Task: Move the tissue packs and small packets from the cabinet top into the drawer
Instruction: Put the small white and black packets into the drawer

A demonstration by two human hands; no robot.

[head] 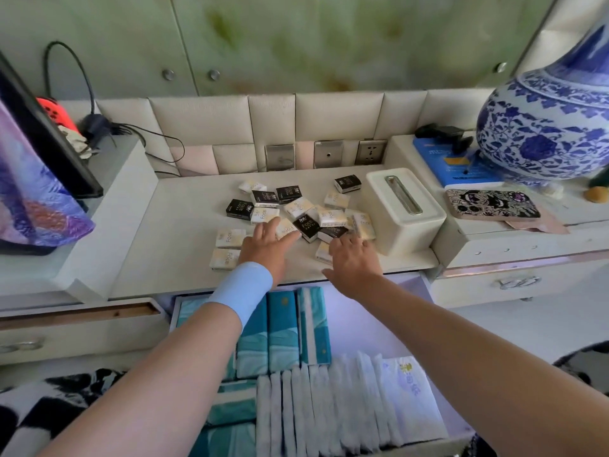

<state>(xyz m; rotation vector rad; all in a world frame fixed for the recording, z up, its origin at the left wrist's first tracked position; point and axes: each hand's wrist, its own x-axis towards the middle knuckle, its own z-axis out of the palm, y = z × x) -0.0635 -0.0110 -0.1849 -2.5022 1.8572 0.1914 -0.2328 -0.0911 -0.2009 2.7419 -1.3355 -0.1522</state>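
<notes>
Reaching out over the open drawer with both hands, left hand and right hand low over the desk, fingers spread wide, holding nothing. Fingertips right at the near edge of the scattered black and cream packets, just left of the tissue box. Teal and white tissue packs already lined up in the drawer below.

white glossy cabinet top, sunk between two raised side blocks. loose scatter of small cream and black paper tissue packets at centre, several overlapping. white rectangular plastic tissue box with metal slot stands just right of them.
</notes>
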